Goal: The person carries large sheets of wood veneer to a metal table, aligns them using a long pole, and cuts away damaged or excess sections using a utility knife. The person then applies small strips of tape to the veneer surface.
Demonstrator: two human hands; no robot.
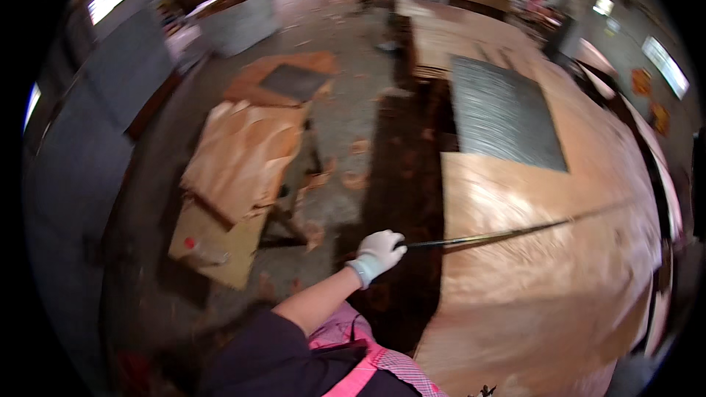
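My left hand [379, 252], in a white knitted glove, is closed around the near end of a long thin dark rod [485, 237]. The rod reaches rightward over a wide, light-brown sheet of wood veneer [529, 279] on a long stack; its far end blurs into the sheet. Whether the rod touches the veneer I cannot tell. Beyond it, a shiny grey rectangular sheet [507, 114] lies flat on the veneer. My right hand is out of view.
To the left, a low stand holds a pile of crumpled veneer pieces [243, 154] and a clear bottle [206, 251] with a red cap. Behind it lies a dark square panel [294, 82]. A big whitish sack [239, 22] stands farther back. Veneer scraps litter the floor.
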